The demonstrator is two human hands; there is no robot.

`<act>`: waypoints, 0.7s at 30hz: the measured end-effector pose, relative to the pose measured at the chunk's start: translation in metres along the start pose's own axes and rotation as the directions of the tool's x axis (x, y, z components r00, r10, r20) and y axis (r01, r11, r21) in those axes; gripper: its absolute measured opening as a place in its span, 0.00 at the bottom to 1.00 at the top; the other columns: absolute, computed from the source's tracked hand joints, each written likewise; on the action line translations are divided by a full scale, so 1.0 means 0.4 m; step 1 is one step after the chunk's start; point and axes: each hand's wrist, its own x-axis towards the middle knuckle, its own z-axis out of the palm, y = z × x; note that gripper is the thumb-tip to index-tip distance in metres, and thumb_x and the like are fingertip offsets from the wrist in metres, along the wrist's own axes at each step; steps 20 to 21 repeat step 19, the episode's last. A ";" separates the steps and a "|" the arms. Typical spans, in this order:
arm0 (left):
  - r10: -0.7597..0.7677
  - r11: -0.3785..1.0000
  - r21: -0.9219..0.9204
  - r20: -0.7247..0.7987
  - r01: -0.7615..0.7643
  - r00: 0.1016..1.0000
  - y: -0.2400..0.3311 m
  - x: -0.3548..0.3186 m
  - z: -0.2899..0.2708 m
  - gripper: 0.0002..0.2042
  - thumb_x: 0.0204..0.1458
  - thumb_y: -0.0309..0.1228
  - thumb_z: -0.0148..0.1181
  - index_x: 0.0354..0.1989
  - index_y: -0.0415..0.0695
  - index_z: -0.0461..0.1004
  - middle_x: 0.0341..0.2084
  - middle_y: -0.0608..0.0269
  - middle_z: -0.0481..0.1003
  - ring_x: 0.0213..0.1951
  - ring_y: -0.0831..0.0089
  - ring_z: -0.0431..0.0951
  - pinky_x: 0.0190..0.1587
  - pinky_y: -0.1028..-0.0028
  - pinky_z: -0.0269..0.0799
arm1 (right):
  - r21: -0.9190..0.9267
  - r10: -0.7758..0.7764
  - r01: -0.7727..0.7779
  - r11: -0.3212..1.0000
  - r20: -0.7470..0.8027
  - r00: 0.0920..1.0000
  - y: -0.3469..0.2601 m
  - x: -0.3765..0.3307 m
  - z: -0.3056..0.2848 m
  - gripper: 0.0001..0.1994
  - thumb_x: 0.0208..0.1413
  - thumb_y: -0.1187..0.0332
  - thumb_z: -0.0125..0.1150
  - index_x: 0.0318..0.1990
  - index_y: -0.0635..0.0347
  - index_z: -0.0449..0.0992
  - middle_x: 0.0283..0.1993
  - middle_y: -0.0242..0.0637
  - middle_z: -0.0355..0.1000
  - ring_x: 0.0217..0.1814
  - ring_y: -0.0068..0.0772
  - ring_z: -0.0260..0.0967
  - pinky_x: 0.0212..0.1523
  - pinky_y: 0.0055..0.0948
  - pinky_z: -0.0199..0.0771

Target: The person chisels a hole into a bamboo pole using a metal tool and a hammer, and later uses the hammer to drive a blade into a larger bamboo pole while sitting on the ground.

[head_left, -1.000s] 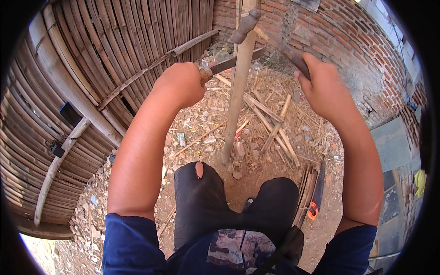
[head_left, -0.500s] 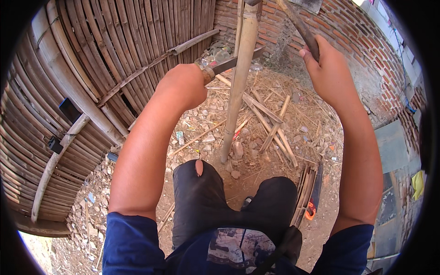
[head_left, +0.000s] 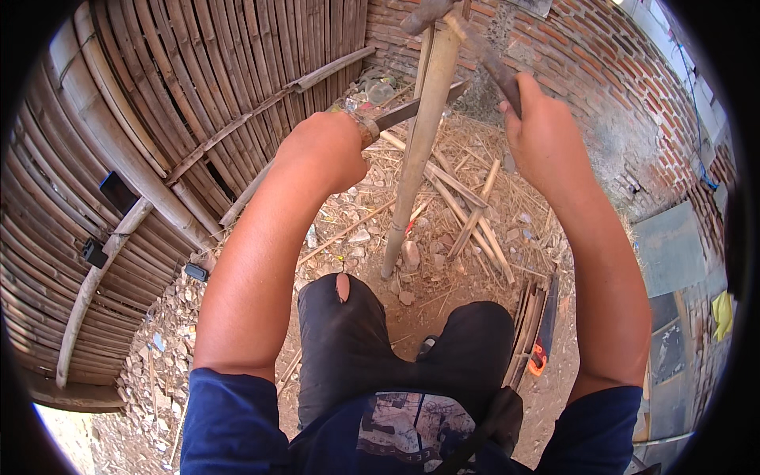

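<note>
An upright bamboo pole (head_left: 417,158) stands on the dirt in front of my knees, its top leaning slightly right. Down its left side runs a split, with a strip parting from the pole near the top. My left hand (head_left: 324,152) is closed round the handle of a large knife (head_left: 398,115), whose blade lies across the pole in the split, tip showing on the right. My right hand (head_left: 549,134) grips the wooden handle of a hammer (head_left: 492,66). The hammer's head is at the pole's top; whether it touches cannot be made out.
Split bamboo pieces (head_left: 475,226) lie crossed on the ground beyond the pole. More strips (head_left: 524,336) and an orange-handled saw (head_left: 540,358) lie beside my right knee. A bamboo wall (head_left: 229,87) stands left, a brick wall (head_left: 586,71) at the back right.
My right hand has come down and left, bringing the hammer's head more into view at the pole's top. The pole's top and the knife have shifted slightly right.
</note>
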 end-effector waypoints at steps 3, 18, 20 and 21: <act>0.014 1.000 0.017 -0.002 -0.014 1.000 0.011 -0.008 0.008 0.18 0.51 0.39 0.74 0.39 0.35 0.84 0.36 0.40 0.83 0.44 0.47 0.84 0.49 0.57 0.80 | -0.287 -0.026 0.142 0.947 0.374 0.927 -0.007 -0.045 0.086 0.10 0.67 0.69 0.57 0.51 0.65 0.72 0.39 0.54 0.79 0.42 0.59 0.80 0.40 0.52 0.79; -0.038 0.999 -0.003 -0.020 0.038 0.999 -0.004 0.011 0.051 0.17 0.52 0.39 0.73 0.45 0.39 0.84 0.38 0.40 0.83 0.45 0.47 0.84 0.49 0.57 0.80 | -0.228 -0.002 0.076 0.971 0.308 0.952 0.004 -0.062 0.021 0.10 0.63 0.73 0.57 0.50 0.61 0.72 0.39 0.54 0.80 0.42 0.59 0.80 0.42 0.55 0.79; -0.039 0.999 0.010 -0.031 0.040 0.999 -0.014 0.015 0.052 0.19 0.52 0.40 0.73 0.48 0.42 0.85 0.38 0.40 0.83 0.45 0.48 0.84 0.50 0.57 0.80 | -0.232 -0.001 0.085 0.969 0.340 0.940 0.007 -0.041 -0.007 0.14 0.63 0.72 0.58 0.55 0.59 0.70 0.40 0.55 0.80 0.46 0.60 0.80 0.44 0.54 0.79; -0.039 0.999 0.010 -0.031 0.040 0.999 -0.014 0.015 0.052 0.19 0.52 0.40 0.73 0.48 0.42 0.85 0.38 0.40 0.83 0.45 0.48 0.84 0.50 0.57 0.80 | -0.232 -0.001 0.085 0.969 0.340 0.940 0.007 -0.041 -0.007 0.14 0.63 0.72 0.58 0.55 0.59 0.70 0.40 0.55 0.80 0.46 0.60 0.80 0.44 0.54 0.79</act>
